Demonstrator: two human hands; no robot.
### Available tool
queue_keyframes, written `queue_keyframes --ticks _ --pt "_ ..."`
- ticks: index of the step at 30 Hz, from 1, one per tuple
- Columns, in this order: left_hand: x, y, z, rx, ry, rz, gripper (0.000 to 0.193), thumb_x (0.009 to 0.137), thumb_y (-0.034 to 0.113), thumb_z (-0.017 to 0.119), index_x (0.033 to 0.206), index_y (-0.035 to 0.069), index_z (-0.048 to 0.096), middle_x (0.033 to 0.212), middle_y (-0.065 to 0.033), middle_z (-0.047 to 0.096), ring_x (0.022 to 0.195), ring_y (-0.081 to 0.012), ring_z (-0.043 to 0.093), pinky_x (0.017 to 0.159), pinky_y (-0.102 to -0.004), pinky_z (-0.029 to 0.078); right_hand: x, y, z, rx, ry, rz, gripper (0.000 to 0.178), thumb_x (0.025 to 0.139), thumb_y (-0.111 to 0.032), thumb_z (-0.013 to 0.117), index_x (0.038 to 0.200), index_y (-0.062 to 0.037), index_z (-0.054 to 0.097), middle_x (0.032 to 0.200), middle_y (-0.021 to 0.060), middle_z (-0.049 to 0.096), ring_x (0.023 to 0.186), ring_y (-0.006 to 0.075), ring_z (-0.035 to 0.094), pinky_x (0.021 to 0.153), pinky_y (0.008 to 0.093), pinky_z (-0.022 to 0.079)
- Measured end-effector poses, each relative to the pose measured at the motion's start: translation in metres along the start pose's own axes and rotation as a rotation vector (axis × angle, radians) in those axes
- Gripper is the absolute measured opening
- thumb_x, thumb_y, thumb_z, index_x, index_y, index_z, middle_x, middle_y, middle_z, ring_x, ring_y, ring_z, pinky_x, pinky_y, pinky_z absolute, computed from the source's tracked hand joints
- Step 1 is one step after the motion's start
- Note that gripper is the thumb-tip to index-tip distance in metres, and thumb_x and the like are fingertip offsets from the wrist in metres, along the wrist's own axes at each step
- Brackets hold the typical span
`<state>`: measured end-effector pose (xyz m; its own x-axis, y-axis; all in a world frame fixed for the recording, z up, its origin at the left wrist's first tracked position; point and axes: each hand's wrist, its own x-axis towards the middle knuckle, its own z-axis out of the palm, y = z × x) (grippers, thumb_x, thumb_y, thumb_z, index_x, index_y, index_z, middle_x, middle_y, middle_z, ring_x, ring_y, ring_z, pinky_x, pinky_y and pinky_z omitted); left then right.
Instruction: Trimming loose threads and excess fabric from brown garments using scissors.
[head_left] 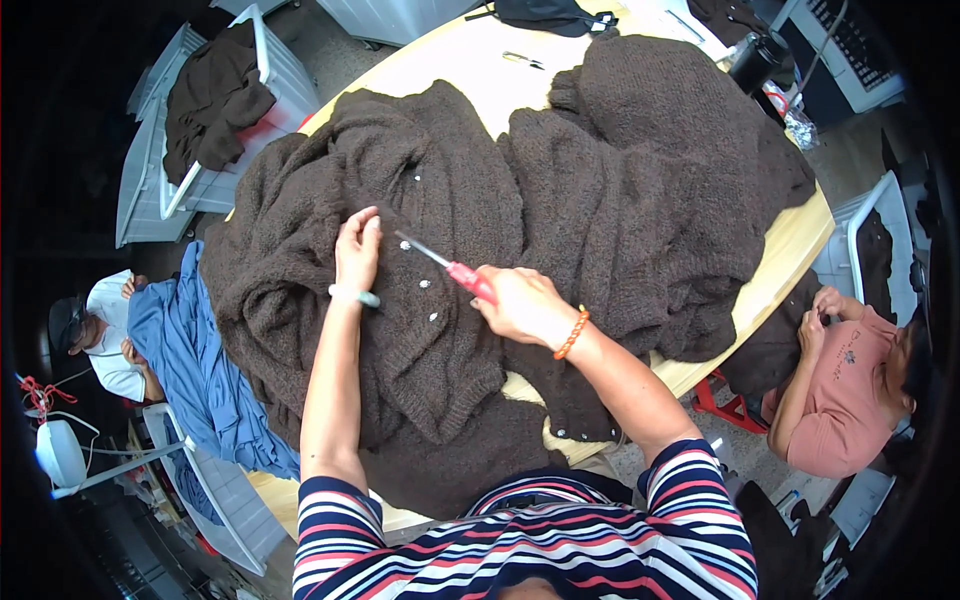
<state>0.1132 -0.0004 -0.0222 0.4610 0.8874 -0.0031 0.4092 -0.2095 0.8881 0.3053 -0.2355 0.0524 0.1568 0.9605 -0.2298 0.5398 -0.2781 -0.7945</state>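
Note:
A dark brown knit cardigan (455, 150) lies bunched on the table, with a row of small pale buttons (424, 284) down its front. Gripped in my right hand (525, 305) is a red-handled screwdriver-like tool (470, 280). Its thin metal shaft points up and left, the tip just above the knit near one button. My left hand (358, 245) is over the cardigan to the left of that tip, thumb and fingers pinched together. What they pinch, if anything, is too small to make out.
More brown knitwear (660, 190) is heaped on the right of the pale wooden table (440, 62). Small snips (522, 60) lie at the far side, a black bottle (757, 65) at the far right. Blue cloth (195, 350) hangs at the left edge. People sit on both sides.

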Motion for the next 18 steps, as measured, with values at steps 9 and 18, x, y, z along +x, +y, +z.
queue_keyframes --ticks 9,18 --pt "-0.171 0.09 0.097 0.681 -0.558 0.481 0.079 0.062 0.035 0.086 0.129 0.006 0.054 0.119 -0.0185 0.05 0.107 -0.0349 0.05 0.091 -0.0434 0.042 -0.052 0.133 -0.022 0.331 0.261 0.391 0.038 0.085 -0.025 0.067 0.115 -0.0042 0.058 0.103 0.0227 0.066 0.103 0.0402 0.063 0.088 0.0448 0.049" --pt "-0.197 0.051 0.11 1.245 -0.62 0.529 0.072 0.079 0.025 0.07 0.143 0.005 0.041 0.111 -0.014 0.056 0.103 -0.0293 0.052 0.088 -0.043 0.039 -0.071 0.177 -0.015 0.258 0.293 0.322 0.042 0.085 -0.023 0.067 0.122 -0.0045 0.056 0.103 0.0237 0.067 0.1 0.0419 0.064 0.088 0.0444 0.05"
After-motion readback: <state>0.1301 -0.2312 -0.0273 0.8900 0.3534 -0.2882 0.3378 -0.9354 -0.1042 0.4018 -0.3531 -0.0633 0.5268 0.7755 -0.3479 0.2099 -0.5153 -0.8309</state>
